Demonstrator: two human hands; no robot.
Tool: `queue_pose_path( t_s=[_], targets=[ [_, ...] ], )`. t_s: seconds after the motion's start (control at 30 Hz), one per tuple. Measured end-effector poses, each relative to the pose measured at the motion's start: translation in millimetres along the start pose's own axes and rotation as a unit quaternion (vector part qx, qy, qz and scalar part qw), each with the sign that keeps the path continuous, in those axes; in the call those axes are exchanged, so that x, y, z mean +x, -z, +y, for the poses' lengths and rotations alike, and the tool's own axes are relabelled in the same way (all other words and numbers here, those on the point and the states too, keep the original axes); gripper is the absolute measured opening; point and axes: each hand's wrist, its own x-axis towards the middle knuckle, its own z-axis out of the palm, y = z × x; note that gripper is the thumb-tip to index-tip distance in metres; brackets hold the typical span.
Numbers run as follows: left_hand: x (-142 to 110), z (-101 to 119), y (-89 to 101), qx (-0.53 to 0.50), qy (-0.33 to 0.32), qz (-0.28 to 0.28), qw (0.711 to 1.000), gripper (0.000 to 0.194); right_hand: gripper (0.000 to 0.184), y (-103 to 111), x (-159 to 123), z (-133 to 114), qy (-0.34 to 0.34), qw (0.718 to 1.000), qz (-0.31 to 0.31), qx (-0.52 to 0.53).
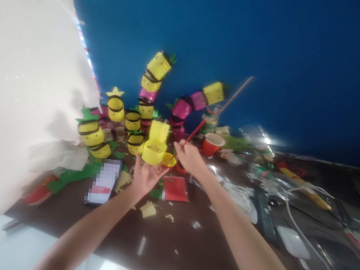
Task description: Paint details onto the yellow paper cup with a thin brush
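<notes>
My left hand [146,175] grips a yellow painted cup [153,153] from below, its open rim turned toward me. In my right hand [191,157] is a thin paintbrush with a red handle [196,130], slanting up to the right. The brush's lower end points toward a small yellow paint container [169,160] just right of the cup; blur hides whether they touch. Directly behind the held cup stands a ribbed yellow stack of cups [159,131]. A square red packet [176,189] lies below my hands.
Yellow and magenta cup figures with black bands [146,111] stand behind. A phone [103,182] lies left. To the right are a red paper cup [213,144], crumpled plastic, cables and a white charger [293,242]. Paper scraps [148,209] dot the dark table.
</notes>
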Motion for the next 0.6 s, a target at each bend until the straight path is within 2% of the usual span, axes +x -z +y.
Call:
queue_pose_path(
  t_s=[0.17, 0.33, 0.5, 0.6],
  targets=[
    [0, 0, 1.2, -0.002, 0.002, 0.000, 1.000, 0.067, 0.035, 4, 2, 4, -0.026, 0.998, 0.013, 0.046],
    [0, 0, 0.9, -0.004, 0.014, 0.020, 1.000, 0.069, 0.040, 15, -3, 20, -0.093, 0.980, 0.110, 0.140],
    [1, -1, 2.2, 0.004, 0.007, 0.028, 1.000, 0.063, 0.046, 20, -19, 41, -0.107, 0.960, 0.166, 0.197],
    [1, -1, 1.7, 0.015, 0.010, 0.022, 1.000, 0.063, 0.043, 18, -37, 51, -0.118, 0.935, 0.208, 0.262]
  ],
)
